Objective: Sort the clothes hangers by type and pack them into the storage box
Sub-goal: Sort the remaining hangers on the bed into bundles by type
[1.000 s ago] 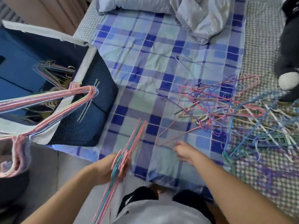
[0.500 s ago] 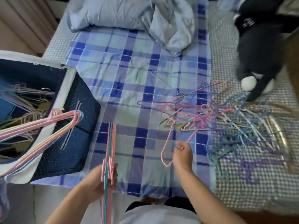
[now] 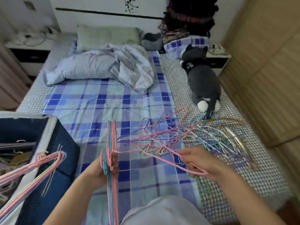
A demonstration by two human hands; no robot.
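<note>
My left hand (image 3: 100,169) grips an upright bundle of pink and teal wire hangers (image 3: 111,142) above the near edge of the bed. My right hand (image 3: 199,161) holds a single pink hanger (image 3: 146,151) lifted off the sheet, its far end touching the bundle. A tangled pile of coloured hangers (image 3: 199,135) lies on the bed just beyond my right hand. The navy storage box (image 3: 53,161) stands at the left with hangers inside. A second bundle of pink hangers (image 3: 32,172) rests across its white rim.
A crumpled grey duvet (image 3: 100,67) and a green pillow (image 3: 108,35) lie at the head of the bed. A grey plush cat (image 3: 201,78) lies at the right beside the hanger pile. A lone thin wire hanger (image 3: 131,111) lies mid-bed. A wooden wardrobe (image 3: 266,70) lines the right side.
The view has tilted up toward the headboard. My right hand has lifted the pink hanger out of the pile and brought its end over to the bundle in my left hand.
</note>
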